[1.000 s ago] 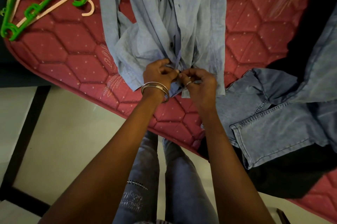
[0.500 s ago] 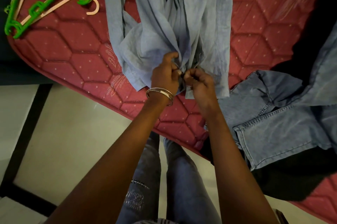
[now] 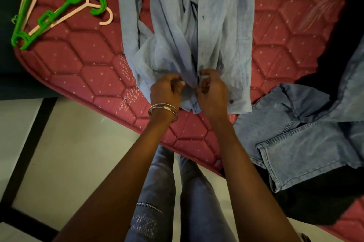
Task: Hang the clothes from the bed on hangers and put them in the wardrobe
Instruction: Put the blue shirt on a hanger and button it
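Observation:
A light blue button shirt [image 3: 216, 30] lies lengthwise on the red quilted mattress [image 3: 82, 64], its hem toward me. My left hand [image 3: 165, 90] and my right hand [image 3: 211, 91] meet at the button strip near the hem, each pinching the fabric there. A green hanger [image 3: 51, 15] and a pale pink hanger [image 3: 78, 8] lie crossed at the mattress's far left corner. Blue jeans [image 3: 295, 139] lie on the bed to the right.
A black garment [image 3: 338, 58] lies under and beyond the jeans at the right. The mattress edge runs diagonally in front of my legs [image 3: 177, 202]. Pale floor tiles with a dark strip [image 3: 25, 143] lie to the left.
Both hands stay at the shirt's lower front, fingers shifting slightly on the button strip. The camera view has drifted, so the shirt and hangers sit a little further right.

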